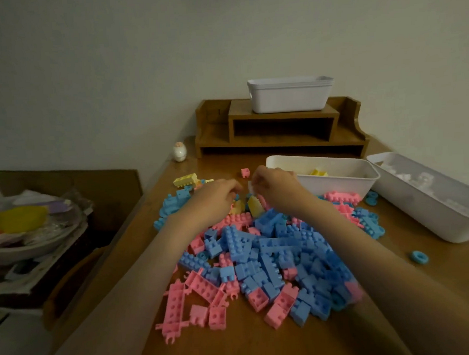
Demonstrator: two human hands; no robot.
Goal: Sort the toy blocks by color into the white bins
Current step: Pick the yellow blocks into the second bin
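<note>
Dozens of blue and pink blocks [273,251] lie heaped across the middle of the tabletop [238,350], with a few yellow blocks [254,206] at the heap's far side. Both hands are at that far side. The right hand [276,187] appears to have its grip pinched on a small pale block [251,188], thumb and fingertips closed round it just above the heap. The left hand [214,199] curls down into the blocks beside it; whether its grip holds anything cannot be told. Two white bins stand near the tabletop's right edge. The nearer bin [450,227] holds white pieces and the farther bin [338,183] holds yellow ones. A third bin [289,101] sits on the wooden shelf [281,147] along the back edge.

The blocks look like hollow hard plastic: light, stiff, unlikely to break and somewhat smooth. Their square edges give good purchase, so a two-finger pinch across opposite side walls should serve. Loose neighbours will probably shift or slide when one is lifted out.
</note>
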